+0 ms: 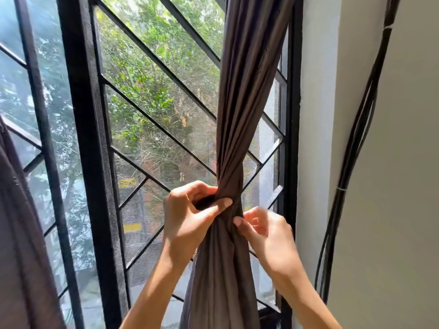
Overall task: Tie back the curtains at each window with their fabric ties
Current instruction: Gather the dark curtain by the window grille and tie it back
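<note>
A grey-brown curtain (247, 91) hangs at the right side of the window, gathered into a tight bunch at mid-height. A band of the same fabric, the tie (234, 186), wraps around the bunch there. My left hand (190, 214) grips the gathered cloth from the left, thumb pressed across the front and fingers hooked into a dark fold. My right hand (266, 231) is at the bunch's right side, its fingertips pinching the fabric just under the wrap. Below the hands the curtain (221, 281) falls loose. The back of the tie is hidden.
A black window frame (85, 150) with a diagonal metal grille (166, 134) and mesh stands behind the curtain. Another dark curtain (21, 233) hangs at the far left. Black cables (358, 129) run down the white wall at the right.
</note>
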Action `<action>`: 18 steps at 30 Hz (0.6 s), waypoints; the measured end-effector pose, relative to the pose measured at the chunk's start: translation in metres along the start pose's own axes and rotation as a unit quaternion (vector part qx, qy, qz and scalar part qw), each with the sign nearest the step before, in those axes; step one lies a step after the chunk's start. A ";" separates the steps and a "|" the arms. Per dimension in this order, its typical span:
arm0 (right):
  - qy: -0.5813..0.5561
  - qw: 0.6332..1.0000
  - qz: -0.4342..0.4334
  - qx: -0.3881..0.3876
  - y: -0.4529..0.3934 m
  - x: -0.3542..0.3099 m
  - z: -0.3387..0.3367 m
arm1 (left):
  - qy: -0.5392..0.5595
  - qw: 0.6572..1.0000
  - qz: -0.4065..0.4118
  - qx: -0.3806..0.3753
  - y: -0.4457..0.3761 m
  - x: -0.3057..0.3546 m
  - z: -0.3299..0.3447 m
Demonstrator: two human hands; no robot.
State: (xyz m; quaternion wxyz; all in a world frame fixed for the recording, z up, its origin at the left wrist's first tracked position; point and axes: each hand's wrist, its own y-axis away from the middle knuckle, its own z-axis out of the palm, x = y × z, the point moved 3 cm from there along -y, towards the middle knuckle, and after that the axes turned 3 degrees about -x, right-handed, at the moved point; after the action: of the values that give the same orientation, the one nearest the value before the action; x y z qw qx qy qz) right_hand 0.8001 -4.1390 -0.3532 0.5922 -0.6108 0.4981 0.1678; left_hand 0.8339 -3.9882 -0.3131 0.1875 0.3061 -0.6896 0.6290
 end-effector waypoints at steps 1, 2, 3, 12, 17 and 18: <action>0.028 0.999 -0.029 0.022 0.002 -0.004 -0.002 | -0.008 1.000 0.005 0.005 0.001 0.001 0.001; 0.057 0.996 -0.053 0.045 0.005 -0.008 -0.001 | -0.018 1.000 0.009 0.012 0.002 0.002 0.001; 0.083 0.991 -0.077 0.066 0.009 -0.011 0.002 | -0.027 0.999 0.011 0.018 0.003 0.003 0.002; 0.164 0.970 -0.141 0.112 0.022 -0.017 0.020 | -0.027 0.998 -0.051 -0.040 0.007 0.015 0.001; 0.205 0.954 -0.165 0.147 0.021 -0.017 0.029 | -0.066 0.994 -0.084 0.014 0.014 0.018 0.004; 0.194 0.956 -0.165 0.146 0.021 -0.015 0.032 | -0.093 0.992 -0.077 0.024 0.016 0.019 0.005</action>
State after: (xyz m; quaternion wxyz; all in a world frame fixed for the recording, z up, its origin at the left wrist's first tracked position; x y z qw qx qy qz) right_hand 0.7886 -4.1002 -0.3613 0.5865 -0.6121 0.5145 -0.1288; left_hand 0.8100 -3.9965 -0.3143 0.1630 0.4198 -0.6628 0.5983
